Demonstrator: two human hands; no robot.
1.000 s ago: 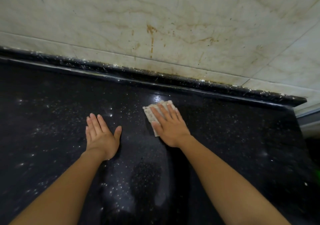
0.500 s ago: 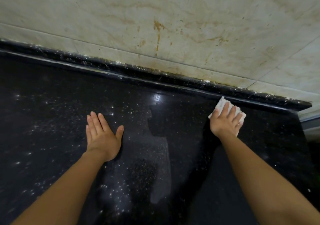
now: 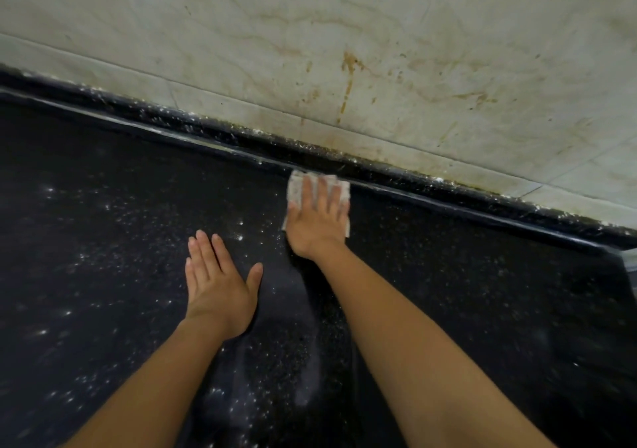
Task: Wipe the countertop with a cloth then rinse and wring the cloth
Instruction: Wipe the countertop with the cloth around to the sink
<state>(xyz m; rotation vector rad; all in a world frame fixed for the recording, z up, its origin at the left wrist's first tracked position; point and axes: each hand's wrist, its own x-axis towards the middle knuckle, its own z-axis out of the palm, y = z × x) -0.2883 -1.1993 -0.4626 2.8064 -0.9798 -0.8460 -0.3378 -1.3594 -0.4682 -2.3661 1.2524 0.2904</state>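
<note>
White cloth (image 3: 295, 187) under right hand (image 3: 319, 222) touches raised back edge of countertop (image 3: 482, 292).

Pale cloth (image 3: 295, 188) (spread flat) lies on speckled black countertop (image 3: 482, 292).

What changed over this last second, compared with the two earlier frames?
The right hand, pressing the cloth flat, swept right along the countertop and has come back left. It is now at the raised back edge, below the wall stain. Nothing was picked up or released. The left hand stayed flat on the countertop.
</note>
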